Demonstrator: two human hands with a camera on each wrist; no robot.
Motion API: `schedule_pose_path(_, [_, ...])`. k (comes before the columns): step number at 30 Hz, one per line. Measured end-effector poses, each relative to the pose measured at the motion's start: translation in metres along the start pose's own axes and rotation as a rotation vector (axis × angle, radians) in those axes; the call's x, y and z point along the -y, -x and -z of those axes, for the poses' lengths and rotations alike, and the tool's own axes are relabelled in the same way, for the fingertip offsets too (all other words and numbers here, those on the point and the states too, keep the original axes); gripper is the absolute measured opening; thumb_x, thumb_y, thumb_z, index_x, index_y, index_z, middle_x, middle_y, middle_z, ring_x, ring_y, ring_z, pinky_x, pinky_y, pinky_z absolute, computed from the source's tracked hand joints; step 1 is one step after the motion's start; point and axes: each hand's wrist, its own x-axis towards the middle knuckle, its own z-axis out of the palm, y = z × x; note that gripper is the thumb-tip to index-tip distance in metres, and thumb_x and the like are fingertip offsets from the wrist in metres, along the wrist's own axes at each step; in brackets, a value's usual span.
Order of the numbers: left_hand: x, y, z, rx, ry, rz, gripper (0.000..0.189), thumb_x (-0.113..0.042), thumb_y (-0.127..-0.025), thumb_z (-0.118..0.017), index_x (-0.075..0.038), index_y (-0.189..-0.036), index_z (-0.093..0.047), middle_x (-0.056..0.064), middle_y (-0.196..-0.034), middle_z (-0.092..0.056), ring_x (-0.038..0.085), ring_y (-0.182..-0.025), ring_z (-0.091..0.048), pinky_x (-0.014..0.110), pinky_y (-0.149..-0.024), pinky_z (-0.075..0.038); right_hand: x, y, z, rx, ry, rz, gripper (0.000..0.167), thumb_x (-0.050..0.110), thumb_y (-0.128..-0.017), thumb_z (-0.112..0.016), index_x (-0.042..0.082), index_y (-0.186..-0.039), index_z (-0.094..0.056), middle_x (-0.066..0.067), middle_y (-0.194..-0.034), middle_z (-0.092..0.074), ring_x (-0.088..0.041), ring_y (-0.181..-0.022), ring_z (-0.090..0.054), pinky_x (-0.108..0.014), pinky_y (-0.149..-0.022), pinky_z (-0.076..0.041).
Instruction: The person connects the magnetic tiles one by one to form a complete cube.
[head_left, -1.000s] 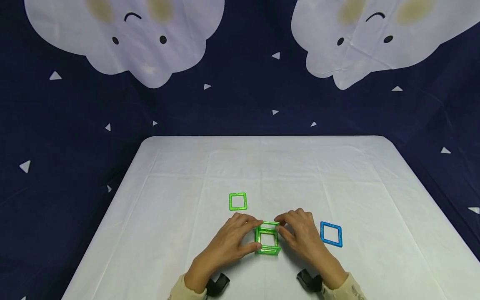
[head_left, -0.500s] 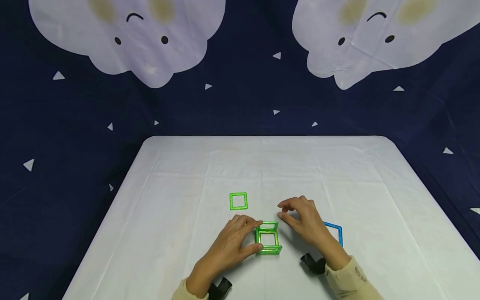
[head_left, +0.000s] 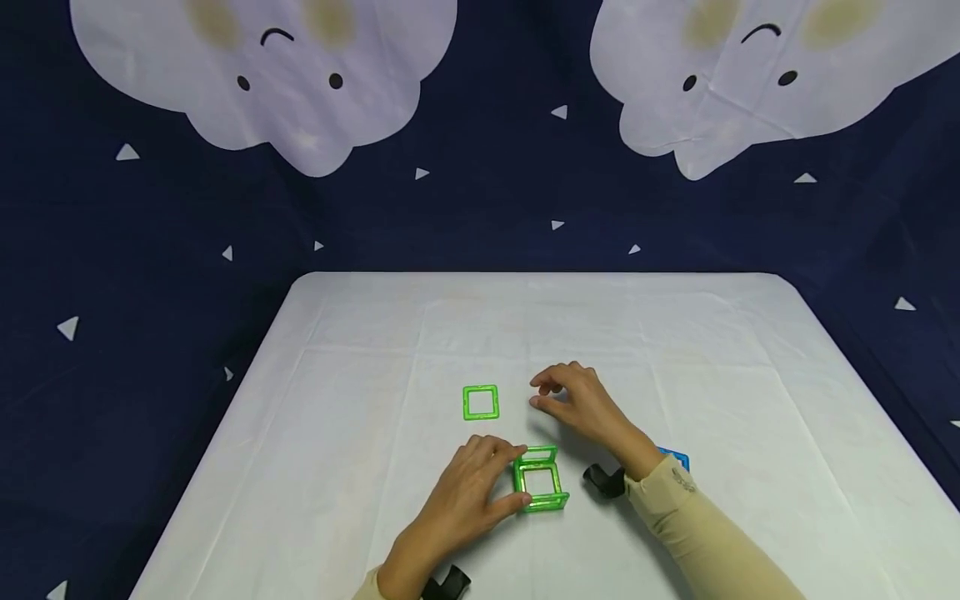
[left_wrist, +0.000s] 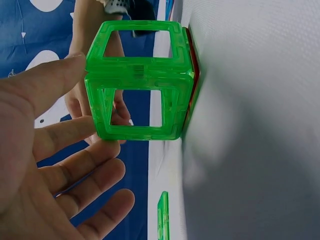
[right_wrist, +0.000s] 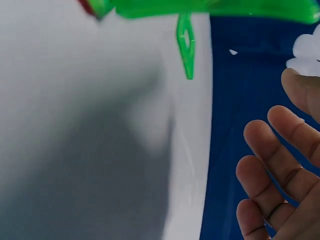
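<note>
My left hand (head_left: 468,492) grips a small open box of green square magnetic tiles (head_left: 546,503), thumb at its near edge and index finger at its far edge. In the left wrist view the box (left_wrist: 140,70) shows a red strip along the side facing the table; the other fingers spread loosely below it. My right hand (head_left: 581,400) hovers beyond the box with nothing in it, fingers loosely bent. To its left a loose green square tile (head_left: 467,403) lies flat on the table. In the right wrist view that tile (right_wrist: 185,45) appears beneath the blurred box edge.
A blue square tile (head_left: 677,456) lies at the right, mostly hidden by the right sleeve (head_left: 675,500). The white-covered table (head_left: 375,375) ends at a dark blue cloth (head_left: 480,242) with clouds. Black wrist camera mounts (head_left: 603,482) sit under the wrists.
My right hand has left the box, moving away from me and slightly left toward the loose green tile. Its sleeve now covers most of the blue tile. The left hand keeps its grip.
</note>
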Motion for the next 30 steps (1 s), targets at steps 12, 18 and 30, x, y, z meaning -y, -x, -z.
schedule_pose_path(12, [-0.001,0.001,-0.002,-0.01,-0.018,0.005,0.055,-0.044,-0.078,-0.071,-0.017,-0.124,-0.059,-0.007,-0.11,-0.057,0.008,-0.1,-0.05,0.029,-0.09,-0.043,-0.016,-0.031,-0.014,0.157,-0.031,-0.028,0.035,0.03,-0.083,-0.071,0.012,-0.113,-0.065,-0.003,-0.1,-0.065,-0.019,-0.095,-0.056,-0.04,-0.09,-0.038])
schedule_pose_path(18, [-0.001,0.001,-0.003,-0.025,-0.033,-0.003,0.054,-0.045,-0.078,-0.071,-0.017,-0.124,-0.06,-0.007,-0.11,-0.057,0.009,-0.101,-0.05,0.028,-0.09,-0.043,-0.017,-0.046,-0.025,0.218,0.018,0.058,0.042,0.034,-0.081,-0.072,0.011,-0.115,-0.065,-0.003,-0.103,-0.064,-0.018,-0.094,-0.054,-0.039,-0.086,-0.041])
schedule_pose_path(30, [-0.002,0.0,-0.003,-0.013,-0.031,0.01,0.055,-0.047,-0.078,-0.07,-0.018,-0.124,-0.06,-0.007,-0.111,-0.057,0.009,-0.104,-0.05,0.028,-0.092,-0.042,-0.014,-0.055,-0.037,0.287,0.05,0.095,0.043,0.032,-0.081,-0.073,0.012,-0.118,-0.064,0.0,-0.101,-0.061,-0.013,-0.087,-0.049,-0.031,-0.079,-0.041])
